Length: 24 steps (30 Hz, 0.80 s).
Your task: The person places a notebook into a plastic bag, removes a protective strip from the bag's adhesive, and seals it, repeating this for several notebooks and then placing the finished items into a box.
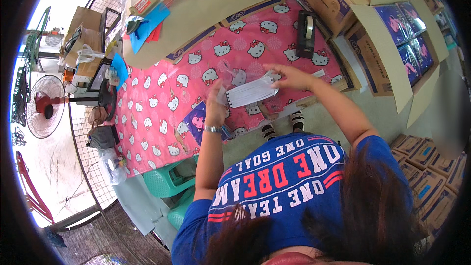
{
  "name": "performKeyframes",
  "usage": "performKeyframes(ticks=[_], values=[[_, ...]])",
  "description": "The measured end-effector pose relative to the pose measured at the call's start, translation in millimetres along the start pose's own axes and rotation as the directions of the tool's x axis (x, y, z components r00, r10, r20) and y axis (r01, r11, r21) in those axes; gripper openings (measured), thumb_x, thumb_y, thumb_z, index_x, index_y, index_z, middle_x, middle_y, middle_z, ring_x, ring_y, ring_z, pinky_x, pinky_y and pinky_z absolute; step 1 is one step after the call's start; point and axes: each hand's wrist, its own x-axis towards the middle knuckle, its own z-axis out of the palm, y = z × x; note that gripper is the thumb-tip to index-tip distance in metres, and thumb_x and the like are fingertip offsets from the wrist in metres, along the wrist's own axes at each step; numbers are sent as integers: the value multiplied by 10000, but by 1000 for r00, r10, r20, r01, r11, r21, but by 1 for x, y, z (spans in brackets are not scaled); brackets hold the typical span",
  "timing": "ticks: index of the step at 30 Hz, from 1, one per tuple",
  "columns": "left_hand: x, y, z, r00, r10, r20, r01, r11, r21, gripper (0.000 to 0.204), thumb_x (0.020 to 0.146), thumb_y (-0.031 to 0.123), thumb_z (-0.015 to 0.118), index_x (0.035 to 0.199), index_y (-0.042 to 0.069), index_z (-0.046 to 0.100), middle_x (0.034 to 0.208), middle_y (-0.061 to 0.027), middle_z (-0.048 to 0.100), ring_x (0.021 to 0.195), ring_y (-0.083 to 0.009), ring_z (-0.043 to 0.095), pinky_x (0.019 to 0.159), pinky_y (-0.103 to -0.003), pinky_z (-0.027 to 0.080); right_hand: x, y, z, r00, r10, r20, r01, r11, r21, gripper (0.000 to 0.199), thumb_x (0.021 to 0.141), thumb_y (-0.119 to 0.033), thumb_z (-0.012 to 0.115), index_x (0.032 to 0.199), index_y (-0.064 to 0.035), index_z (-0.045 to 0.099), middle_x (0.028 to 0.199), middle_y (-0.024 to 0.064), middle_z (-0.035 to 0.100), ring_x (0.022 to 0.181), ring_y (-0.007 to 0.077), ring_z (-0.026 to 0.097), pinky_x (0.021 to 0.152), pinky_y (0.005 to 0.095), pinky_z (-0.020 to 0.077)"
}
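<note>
Between my two hands is a stack of white-paged spiral notebooks with black coils at its left end. Loose clear plastic shows around the stack, just above the table. My left hand grips the coil end, its fingers partly hidden by the plastic. At the other end, my right hand has its fingers bent on the corner of the stack and the plastic. A purple notebook with a printed cover lies on the table by my left wrist, partly covered by it.
The pink patterned tablecloth bears a black tape dispenser at the far right. Beyond lies brown cardboard. An open carton of purple packs stands right. Green stools sit at the near left; a fan stands farther left.
</note>
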Motion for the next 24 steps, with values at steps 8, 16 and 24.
performKeyframes(ticks=[8,16,24], values=[[-64,85,56,887,336,316,-321,-42,946,271,734,272,676,972,145,668,1032,-23,584,1148,-241,457,1042,-520,178,-22,-40,35,978,-46,-204,88,976,198,201,933,-222,556,956,-36,628,799,37,612,768,70,535,687,244,450],[-99,71,27,741,631,229,-597,462,656,307,744,195,667,1025,75,657,1132,-79,585,1143,-273,491,1023,-473,296,-13,-56,50,960,-268,82,268,791,-550,500,822,-550,558,1134,-171,655,1237,18,581,1266,258,382,1015,516,180],[-40,-5,31,776,519,358,-568,330,754,548,903,526,399,1100,71,631,1205,-95,565,1209,-310,412,996,-453,278,3,-68,55,930,-269,251,367,629,-685,587,692,-666,602,1027,-198,716,1466,90,347,1333,332,274,1038,605,114]])
